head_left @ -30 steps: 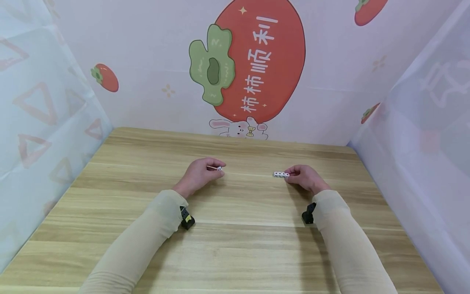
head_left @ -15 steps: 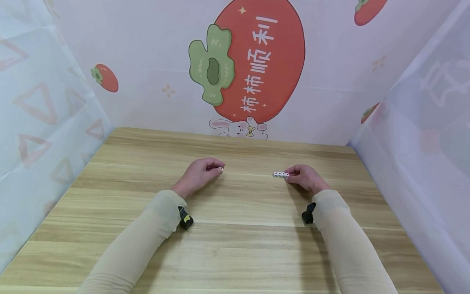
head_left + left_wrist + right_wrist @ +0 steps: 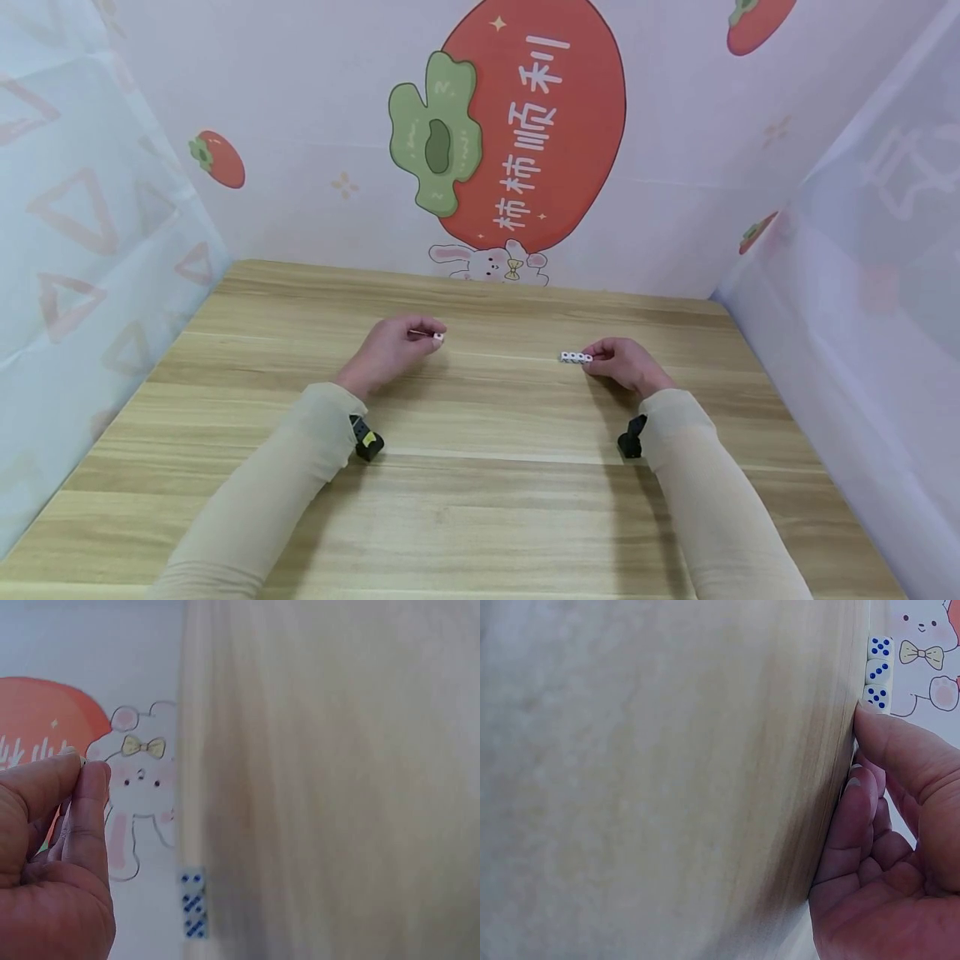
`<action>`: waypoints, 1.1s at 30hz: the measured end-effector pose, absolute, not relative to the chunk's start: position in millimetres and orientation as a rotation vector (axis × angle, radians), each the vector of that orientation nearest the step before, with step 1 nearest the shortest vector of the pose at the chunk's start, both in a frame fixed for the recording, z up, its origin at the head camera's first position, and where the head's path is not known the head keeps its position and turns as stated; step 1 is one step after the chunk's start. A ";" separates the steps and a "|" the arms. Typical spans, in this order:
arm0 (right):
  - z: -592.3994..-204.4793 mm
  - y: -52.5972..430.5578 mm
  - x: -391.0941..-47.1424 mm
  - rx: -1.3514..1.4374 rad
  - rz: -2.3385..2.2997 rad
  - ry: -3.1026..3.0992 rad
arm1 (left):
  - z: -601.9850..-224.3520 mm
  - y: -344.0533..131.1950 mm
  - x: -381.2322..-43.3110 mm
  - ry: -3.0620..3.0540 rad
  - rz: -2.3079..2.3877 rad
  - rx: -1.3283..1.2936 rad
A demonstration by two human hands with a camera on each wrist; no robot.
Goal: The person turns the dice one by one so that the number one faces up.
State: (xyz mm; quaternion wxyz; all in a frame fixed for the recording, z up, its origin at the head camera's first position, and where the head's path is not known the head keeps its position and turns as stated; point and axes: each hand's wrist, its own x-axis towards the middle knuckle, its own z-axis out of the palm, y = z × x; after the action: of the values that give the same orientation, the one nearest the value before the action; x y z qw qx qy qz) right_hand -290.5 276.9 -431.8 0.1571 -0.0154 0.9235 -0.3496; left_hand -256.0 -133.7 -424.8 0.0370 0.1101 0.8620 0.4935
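In the head view my left hand (image 3: 387, 353), left of the table's middle, pinches one small white die (image 3: 438, 337) between thumb and fingertips, raised off the table. The left wrist view shows that die mostly covered by the fingertips. To the right, a short row of white dice (image 3: 574, 357) stands on the wooden table, packed side by side. My right hand (image 3: 622, 363) grips the row's right end, thumb on the near side and fingers behind. Blue pips mark the dice (image 3: 879, 672) in the right wrist view; the end held by the fingers is partly hidden.
The wooden table (image 3: 480, 500) reaches back to a white wall sheet (image 3: 315, 208) printed with a large red persimmon and a rabbit. Patterned white sheets (image 3: 97, 250) stand at both sides. A black wrist camera (image 3: 367, 439) sits on each wrist.
My left hand has shifted a little to the left and away from the row, carrying the die. My right hand and the row of dice stay practically in place.
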 end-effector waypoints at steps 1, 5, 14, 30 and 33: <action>-432.0 277.3 -290.3 -0.051 -0.997 2.642 | -422.2 -137.7 -256.7 2.653 1.509 0.319; -432.2 277.3 -290.7 -0.055 -0.989 2.643 | -410.9 -157.4 -258.8 2.695 1.477 0.251; -429.8 279.6 -290.5 -0.081 -0.979 2.646 | -408.0 -193.6 -260.5 2.837 1.301 0.215; -429.2 278.0 -289.9 -0.074 -0.985 2.633 | -423.1 -206.2 -271.4 2.920 0.876 0.254; -429.0 277.0 -289.7 -0.069 -0.994 2.624 | -424.9 -205.2 -271.9 2.919 0.852 0.236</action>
State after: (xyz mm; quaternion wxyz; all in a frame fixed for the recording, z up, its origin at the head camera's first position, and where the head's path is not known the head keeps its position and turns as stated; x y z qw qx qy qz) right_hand -289.7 277.0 -429.0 0.1667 -0.0242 0.9218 -0.3491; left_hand -271.9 -205.2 -424.9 0.0459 0.0773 0.9561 0.2789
